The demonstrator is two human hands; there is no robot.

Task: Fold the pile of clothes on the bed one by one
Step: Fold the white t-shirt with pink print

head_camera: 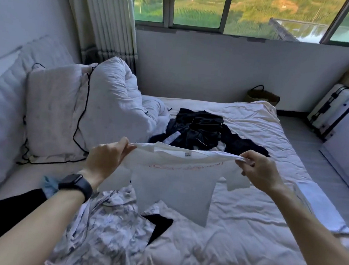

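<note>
Head view, nearest first: two bare forearms reach out over the bed. Left wrist carries a dark watch; a light-blue scrunchie shows just beside it.

Patterned grey-white garment lies crumpled on the sheet below the left arm. Black garment lies flat to its left, near the bed edge. A second black piece pokes out from under the patterned one.

White T-shirt hangs in the air above the bed, held up by its shoulders, neck edge uppermost, body drooping toward the sheet. Faint pink lettering runs across the chest; a small label shows at the collar. Left hand pinches the left shoulder seam, fingers clenched on the cloth. Right hand pinches the other shoulder likewise. One short sleeve dangles below the right hand.

Beyond the shirt: pile of dark clothes heaped mid-bed, unfolded, with a white tag showing among them.

Left of the pile: bunched white duvet, and a white pillow with black piping leaning against the padded headboard.

Far side: woven basket on the floor at the wall, pale suitcase at right, curtain, window with green outside.
</note>
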